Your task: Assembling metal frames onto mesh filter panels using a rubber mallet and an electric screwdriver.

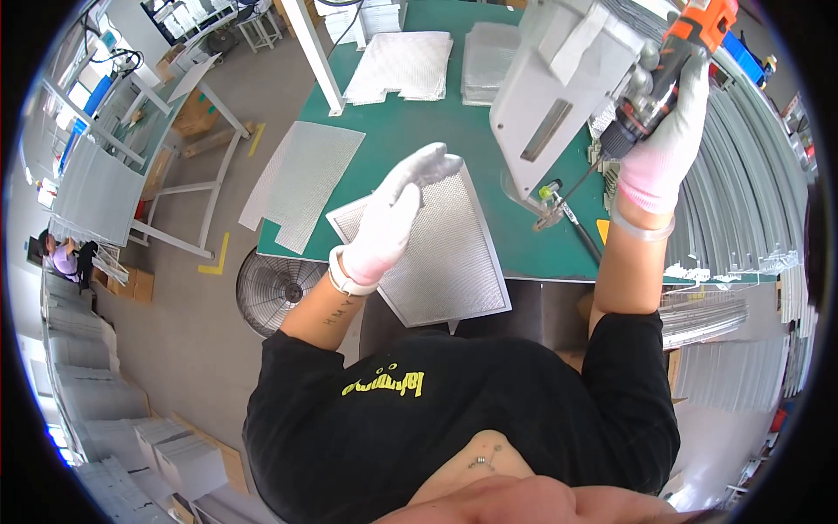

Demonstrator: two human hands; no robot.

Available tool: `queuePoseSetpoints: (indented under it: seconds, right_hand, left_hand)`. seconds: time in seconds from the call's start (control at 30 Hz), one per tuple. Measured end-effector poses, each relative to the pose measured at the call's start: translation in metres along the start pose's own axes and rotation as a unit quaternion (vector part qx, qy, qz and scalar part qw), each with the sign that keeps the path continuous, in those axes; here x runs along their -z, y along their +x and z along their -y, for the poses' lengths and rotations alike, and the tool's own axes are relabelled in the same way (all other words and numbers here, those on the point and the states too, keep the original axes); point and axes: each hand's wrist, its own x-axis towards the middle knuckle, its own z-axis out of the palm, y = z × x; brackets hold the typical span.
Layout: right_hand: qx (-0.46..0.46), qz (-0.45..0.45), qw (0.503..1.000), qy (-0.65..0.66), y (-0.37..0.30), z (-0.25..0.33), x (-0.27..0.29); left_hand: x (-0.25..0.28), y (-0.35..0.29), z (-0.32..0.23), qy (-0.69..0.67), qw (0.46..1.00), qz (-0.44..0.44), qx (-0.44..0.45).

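My left hand [393, 214], in a white glove, hovers over a framed metal mesh panel [454, 253]. Its fingers are stretched out and hold nothing. The silvery panel lies tilted over the near edge of a green-topped table [384, 144], toward my body. My right hand [672, 144], also gloved, is wrapped around an orange and black cordless drill [670, 70]. A long thin bit runs from its black chuck down toward the table, right of the panel. By the bit's tip lies a tool with a bright green end and black handle [583, 238].
A grey-white machine housing [559, 96] stands between the panel and the drill. Mesh sheets [314, 179] lie at the table's left, with a stack [406, 65] behind. Long metal strips [742, 175] are piled at the right. A round floor fan [284, 293] sits below left.
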Motion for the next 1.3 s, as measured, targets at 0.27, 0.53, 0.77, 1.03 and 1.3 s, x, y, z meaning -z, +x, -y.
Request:
queuePoseSetpoints:
  seconds: [0.27, 0.53, 0.77, 1.03, 1.3]
  right_hand:
    - [-0.052, 0.077, 0.995, -0.046, -0.077, -0.047, 0.002]
    - [-0.085, 0.06, 0.994, -0.046, -0.052, -0.035, 0.019]
    - [-0.009, 0.026, 0.999, -0.04, -0.087, -0.04, 0.007]
    - [-0.042, 0.001, 0.998, -0.036, -0.073, -0.02, 0.023]
    - [-0.037, -0.006, 0.999, -0.029, -0.032, 0.005, 0.042]
  left_hand:
    - [-0.028, 0.008, 0.0, 0.054, 0.996, 0.043, 0.06]
    - [-0.05, 0.005, 0.033, -0.105, 0.992, 0.041, 0.049]
    - [-0.057, 0.035, 0.007, -0.032, 0.999, -0.007, 0.034]
    - [-0.068, 0.031, 0.005, -0.082, 0.995, 0.004, 0.058]
    - [-0.07, 0.013, 0.026, -0.012, 0.994, 0.068, 0.086]
